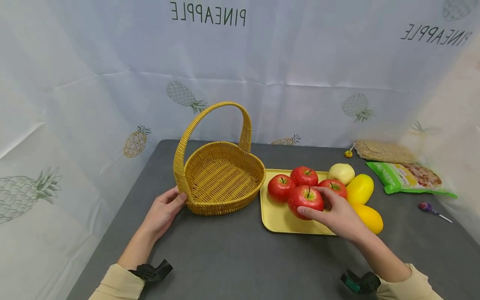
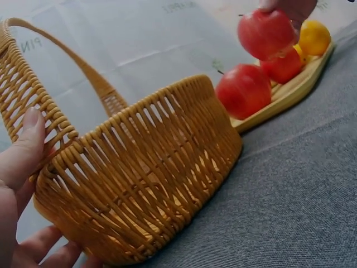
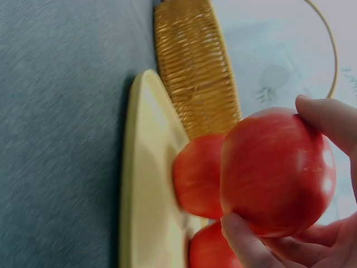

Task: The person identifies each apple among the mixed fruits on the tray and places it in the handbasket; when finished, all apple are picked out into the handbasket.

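Observation:
My left hand grips the left side of a golden wicker basket. In the left wrist view its thumb lies at the base of the arched handle, other fingers low against the wall. The basket stands upright with a bare inside. My right hand holds a red apple, thumb and fingers on opposite sides. This apple is raised over a yellow tray to the basket's right. Three more red apples are there, one nearest the basket and another partly behind my right hand.
At the tray's right side are a pale round fruit and two yellow oblong fruits. Farther right lie a green packet, a woven straw pouch and two lollipops. A white pineapple-print curtain hangs behind the grey table.

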Available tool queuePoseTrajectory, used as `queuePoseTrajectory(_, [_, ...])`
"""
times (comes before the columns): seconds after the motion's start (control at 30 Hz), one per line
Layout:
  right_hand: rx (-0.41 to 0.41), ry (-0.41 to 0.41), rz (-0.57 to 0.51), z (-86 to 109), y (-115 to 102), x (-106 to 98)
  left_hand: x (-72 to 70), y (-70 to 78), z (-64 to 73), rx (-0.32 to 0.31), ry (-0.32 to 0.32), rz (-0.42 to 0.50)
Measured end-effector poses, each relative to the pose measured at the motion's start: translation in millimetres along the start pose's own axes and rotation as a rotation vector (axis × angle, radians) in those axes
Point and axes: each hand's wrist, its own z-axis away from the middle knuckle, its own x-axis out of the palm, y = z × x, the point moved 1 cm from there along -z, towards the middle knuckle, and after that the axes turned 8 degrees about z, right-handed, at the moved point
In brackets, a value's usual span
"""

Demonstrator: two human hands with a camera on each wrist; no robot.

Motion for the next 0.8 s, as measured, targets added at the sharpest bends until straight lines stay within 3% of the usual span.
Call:
queuePoseTrajectory(0.23, [-0.014,-0.009,-0.085,-4.6,-13,-1,1.3,-0.6,0.4,0.022,0.0,-0.036])
queuePoseTrajectory(0.5, [-0.025,-0.057,-0.104,-14.7,-28,1,0.9,3.3,4.9,0.036,-0.009,-0.068])
queuePoseTrajectory(0.8, [-0.056,-0.091,-0.106,-30.5,-48,2,0.2,-0.3,-0.5,0.031,-0.014,-0.05])
